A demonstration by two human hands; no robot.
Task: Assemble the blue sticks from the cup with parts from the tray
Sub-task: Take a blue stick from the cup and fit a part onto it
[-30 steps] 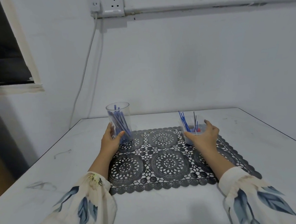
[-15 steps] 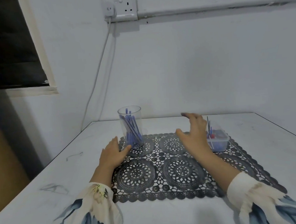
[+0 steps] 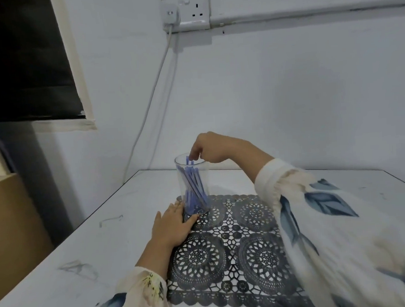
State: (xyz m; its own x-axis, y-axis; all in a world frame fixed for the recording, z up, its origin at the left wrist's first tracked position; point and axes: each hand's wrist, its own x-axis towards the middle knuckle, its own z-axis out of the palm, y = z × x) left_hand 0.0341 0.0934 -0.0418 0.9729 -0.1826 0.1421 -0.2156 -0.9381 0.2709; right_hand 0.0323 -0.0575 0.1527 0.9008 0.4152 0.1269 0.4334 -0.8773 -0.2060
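Thin blue plastic sticks [image 3: 194, 189] stand bundled and leaning inside the tall clear plastic cup [image 3: 181, 178]. The cup sits on the far left corner of the dark lace-pattern mat [image 3: 238, 246], on the white table [image 3: 95, 243].

Right hand [image 3: 210, 148] reaches over the rim, fingertips [image 3: 191, 156] down among the stick tops. Cannot tell whether the grip has closed on one.

Left hand [image 3: 175, 223] lies flat with fingers straight, tips touching the cup's foot: bracing it, not wrapped round it.

Risks, as judged:
- The cup is tall and narrow, and the flat hand steadies it only low down, so a sideways pull could tip it.
- Packed sticks may rise several at once and scatter.
- The openwork mat may give uneven footing.
- The tray of parts is not in view. The loose floral right sleeve [image 3: 331, 216] covers that side and could brush the tray if it stands there.
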